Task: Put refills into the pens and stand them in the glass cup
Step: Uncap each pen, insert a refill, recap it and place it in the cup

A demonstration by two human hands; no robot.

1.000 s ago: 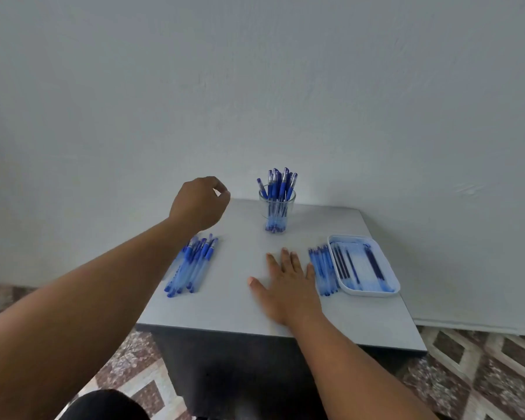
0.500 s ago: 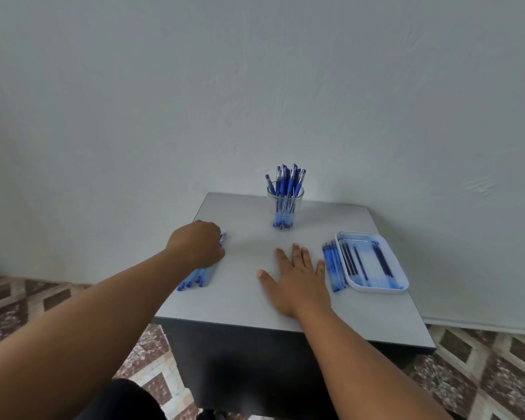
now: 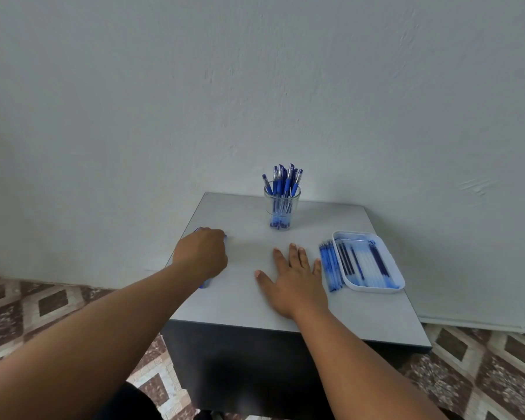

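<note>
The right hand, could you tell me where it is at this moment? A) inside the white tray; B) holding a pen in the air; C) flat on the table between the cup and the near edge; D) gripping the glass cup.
C: the right hand lies with straight, spread fingers on the table, nearer than the cup and left of the tray, holding nothing.
</note>
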